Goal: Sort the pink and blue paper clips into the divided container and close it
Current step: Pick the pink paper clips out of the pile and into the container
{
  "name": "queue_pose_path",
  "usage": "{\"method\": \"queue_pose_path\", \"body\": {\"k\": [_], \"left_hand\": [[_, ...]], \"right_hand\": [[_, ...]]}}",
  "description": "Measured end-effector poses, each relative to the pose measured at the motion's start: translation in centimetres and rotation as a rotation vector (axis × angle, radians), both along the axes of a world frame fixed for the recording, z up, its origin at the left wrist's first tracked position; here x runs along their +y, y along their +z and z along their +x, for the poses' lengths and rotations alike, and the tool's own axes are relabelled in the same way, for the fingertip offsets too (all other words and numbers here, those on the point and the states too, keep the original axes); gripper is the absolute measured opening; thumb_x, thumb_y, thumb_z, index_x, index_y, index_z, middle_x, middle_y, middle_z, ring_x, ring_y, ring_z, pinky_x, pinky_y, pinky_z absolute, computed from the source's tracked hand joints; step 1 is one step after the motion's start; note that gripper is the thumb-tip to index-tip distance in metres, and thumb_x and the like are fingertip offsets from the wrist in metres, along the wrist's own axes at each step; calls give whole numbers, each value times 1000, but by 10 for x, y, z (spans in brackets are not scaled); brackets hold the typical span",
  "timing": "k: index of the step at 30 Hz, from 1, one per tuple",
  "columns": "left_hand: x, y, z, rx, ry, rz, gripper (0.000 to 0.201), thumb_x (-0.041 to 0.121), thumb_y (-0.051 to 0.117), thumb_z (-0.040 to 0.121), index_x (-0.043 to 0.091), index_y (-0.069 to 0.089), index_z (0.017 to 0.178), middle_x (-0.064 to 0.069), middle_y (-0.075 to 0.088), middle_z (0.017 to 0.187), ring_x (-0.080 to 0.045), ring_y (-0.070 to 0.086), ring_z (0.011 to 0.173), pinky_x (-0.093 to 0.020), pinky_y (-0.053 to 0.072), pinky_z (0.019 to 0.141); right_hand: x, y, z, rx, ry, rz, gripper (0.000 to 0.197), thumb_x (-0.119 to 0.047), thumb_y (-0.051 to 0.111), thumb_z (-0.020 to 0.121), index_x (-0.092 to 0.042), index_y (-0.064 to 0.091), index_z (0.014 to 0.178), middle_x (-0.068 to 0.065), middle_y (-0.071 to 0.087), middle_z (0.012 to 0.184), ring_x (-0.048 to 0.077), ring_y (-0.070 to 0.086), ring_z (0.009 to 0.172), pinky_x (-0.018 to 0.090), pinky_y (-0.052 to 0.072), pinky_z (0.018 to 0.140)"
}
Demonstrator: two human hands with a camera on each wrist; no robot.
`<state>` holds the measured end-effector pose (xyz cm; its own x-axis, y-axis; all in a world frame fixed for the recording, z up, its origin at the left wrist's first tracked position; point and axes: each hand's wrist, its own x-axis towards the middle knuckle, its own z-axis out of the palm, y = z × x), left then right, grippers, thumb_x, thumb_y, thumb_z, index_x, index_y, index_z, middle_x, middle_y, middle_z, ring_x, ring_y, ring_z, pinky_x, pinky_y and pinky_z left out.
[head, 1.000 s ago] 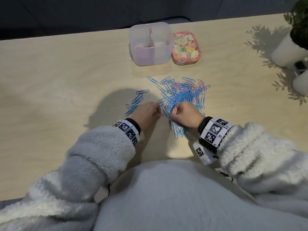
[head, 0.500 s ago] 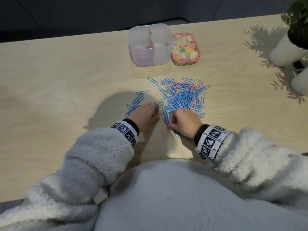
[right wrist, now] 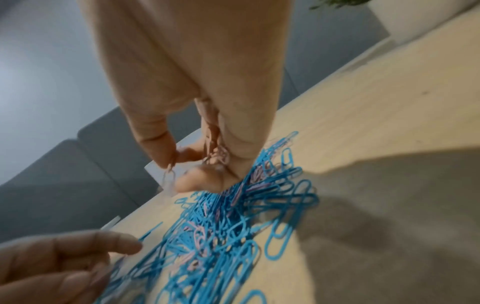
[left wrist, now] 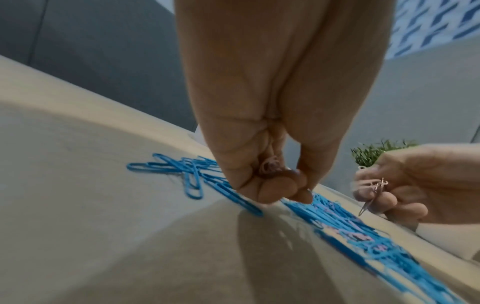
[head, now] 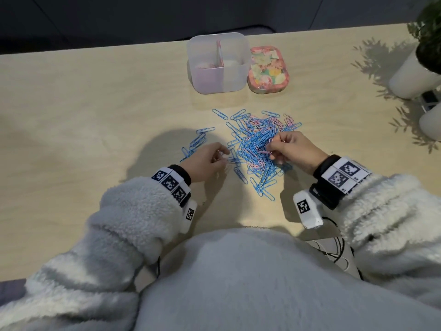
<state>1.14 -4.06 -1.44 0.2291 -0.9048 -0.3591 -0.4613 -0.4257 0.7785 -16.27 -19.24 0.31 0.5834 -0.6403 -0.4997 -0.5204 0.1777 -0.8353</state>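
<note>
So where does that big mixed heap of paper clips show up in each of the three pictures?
Head: paper clip heap mid-table, between the hands.
Left wrist: heap lower right, past the left hand.
Right wrist: heap bottom centre.
Shared landmark: right hand pinching a pink clip.

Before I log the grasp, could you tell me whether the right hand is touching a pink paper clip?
Touching: the right wrist view shows the right hand pinching a pink paper clip between thumb and fingertip.

Office-like room, pale wooden desk, potted plants, grey partition wall
</note>
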Motion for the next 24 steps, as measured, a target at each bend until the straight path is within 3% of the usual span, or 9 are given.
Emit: {"method": "queue_pose_path", "body": {"k": [2,5,8,10,12,14,16,20,24], "left_hand": [[-5,0,-5,102,8,47,20,8,48,94,11,57,111,7,48,68,1,47,57,-18,38,61],[-12,1,-15,246,44,107,15,11,50,93,18,57,83,5,49,66,2,47,51,-16,39,57],[-15,-2,-21,143,-10,81,19,24,63,87,23,50,73,6,50,67,-7,45,59,-19,39,59],[-14,-3,-23,8,-86,64,16,25,67,84,20,53,79,5,53,70,-12,47,63,-23,40,64],[-13,-4,-23,-168,-175,37,13,22,66,84,14,58,90,-3,61,81,-19,55,75,-28,43,73],[-12,-4,-19,-284,-248,9,15,17,64,84,9,61,96,-10,65,95,-25,59,89,-30,43,78],[-10,-4,-14,-330,-278,19,14,16,63,84,7,62,95,-12,64,99,-27,58,93,-28,40,77],[-6,1,-3,-356,-295,27,13,14,63,84,6,63,93,-11,58,91,-25,54,87,-26,35,72],[0,6,9,-394,-293,27,10,9,62,81,9,65,90,-3,52,85,-17,48,78,-34,43,76]], "right_hand": [[0,0,-1,-92,-35,129,25,4,54,87,-11,51,67,0,62,45,9,52,36,21,42,40],[0,1,-1,-188,-137,291,23,10,41,89,-8,53,83,0,61,49,9,58,41,17,47,39],[4,0,2,-131,-183,385,22,-3,34,90,-10,50,77,-2,45,43,13,51,39,19,44,38],[8,-3,4,-52,-104,223,25,-13,48,91,-13,48,66,-3,38,38,14,40,36,17,36,35],[14,-8,5,22,158,-146,22,-14,65,85,-14,54,65,-3,40,43,6,34,34,17,30,39],[17,-10,6,135,479,-502,6,-18,70,80,-16,65,77,-6,44,52,2,39,43,23,32,51],[19,-10,6,287,662,-731,8,-24,66,83,-21,67,90,-8,47,61,10,46,60,25,34,63],[22,-11,8,338,713,-844,8,-23,57,87,-20,64,89,-9,53,68,15,48,72,25,34,65],[15,-8,9,192,561,-619,12,-13,59,85,-19,62,75,-12,50,52,0,51,51,23,36,57]]}}
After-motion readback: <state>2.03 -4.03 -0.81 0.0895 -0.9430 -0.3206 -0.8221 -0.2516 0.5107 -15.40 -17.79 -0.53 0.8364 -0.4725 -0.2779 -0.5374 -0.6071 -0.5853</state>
